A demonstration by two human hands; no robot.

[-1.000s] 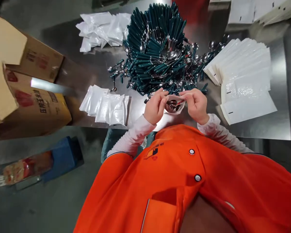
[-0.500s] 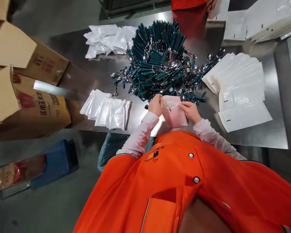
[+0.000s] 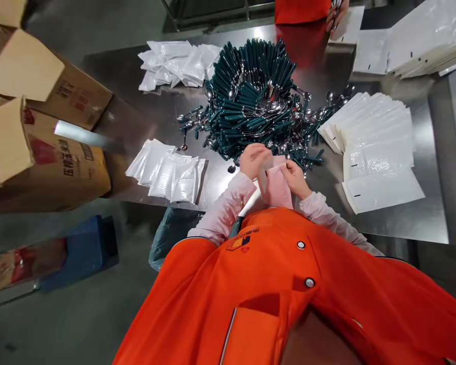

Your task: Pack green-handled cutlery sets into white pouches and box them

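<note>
Keeping the white pouch (image 3: 279, 188), located between both hands, flat and evenly tensioned appears advisable, as the right hand (image 3: 295, 179) pinches its upper right edge, the left hand (image 3: 254, 160) curls at its upper left, grip unverifiable, and teal-handled spoons (image 3: 233, 125) lie just beyond.

Worktop (image 3: 152, 114): bare metal, shiny, bright glare patches, reddish reflection near the far edge. Left end: two cardboard boxes, flaps up. Near box (image 3: 45, 180) has dark lettering, a red patch and a yellow end; far box (image 3: 81, 104) has dark and red print. Can't tell what they rest on. Lower left: blue object (image 3: 78, 256), type unclear, with a brown-and-red package (image 3: 26, 263) beside it, cut by the frame edge. Teal plastic bag (image 3: 171, 230) below the near edge. Grey floor (image 3: 79, 324). Far side: metal rail (image 3: 228, 12), plus a co-worker's orange clothing (image 3: 302, 10).
</note>
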